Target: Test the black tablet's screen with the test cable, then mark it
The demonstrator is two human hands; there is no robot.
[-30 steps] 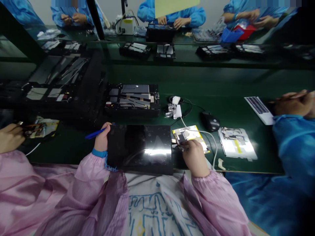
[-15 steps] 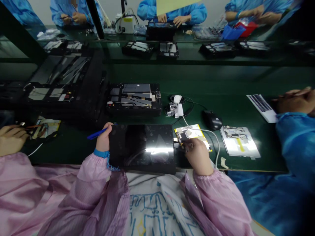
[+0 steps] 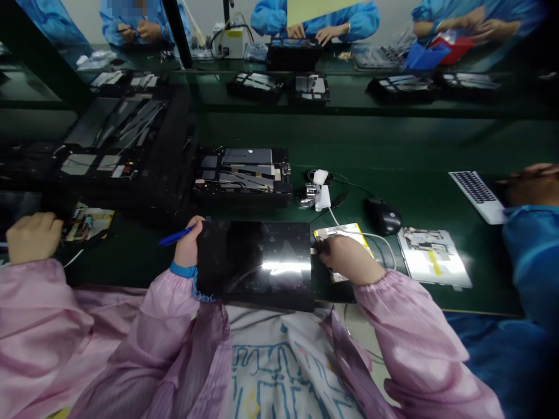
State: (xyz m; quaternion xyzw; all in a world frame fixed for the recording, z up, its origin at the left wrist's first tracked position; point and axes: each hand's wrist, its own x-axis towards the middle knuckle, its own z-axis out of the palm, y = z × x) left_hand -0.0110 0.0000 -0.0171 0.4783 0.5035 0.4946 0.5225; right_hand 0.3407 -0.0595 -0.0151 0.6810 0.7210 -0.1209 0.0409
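My left hand (image 3: 187, 249) grips the left edge of a flat, glossy black screen panel (image 3: 248, 256), held level at the front edge of the bench. A blue pen (image 3: 174, 235) is also tucked in that hand, pointing out to the left. At the panel's right edge, my right hand (image 3: 349, 256) is closed, pinching a small dark plug-like piece (image 3: 321, 247) against the side; the fingertips partly hide it. Beneath the right hand lies a yellow-edged board (image 3: 356, 230), and a white cable (image 3: 379, 235) passes over it.
Behind the panel is a stack of black units (image 3: 244, 174), with a taller stack (image 3: 113, 139) to its left. Rightward are a mouse (image 3: 382, 215), a silver plate (image 3: 434, 256) and a white keyboard (image 3: 478, 195). Co-workers' hands (image 3: 35, 235) are on both sides.
My right hand has shifted slightly left and up, closer against the panel's edge. The whole view has slid a little, with the panel staying in my left hand.
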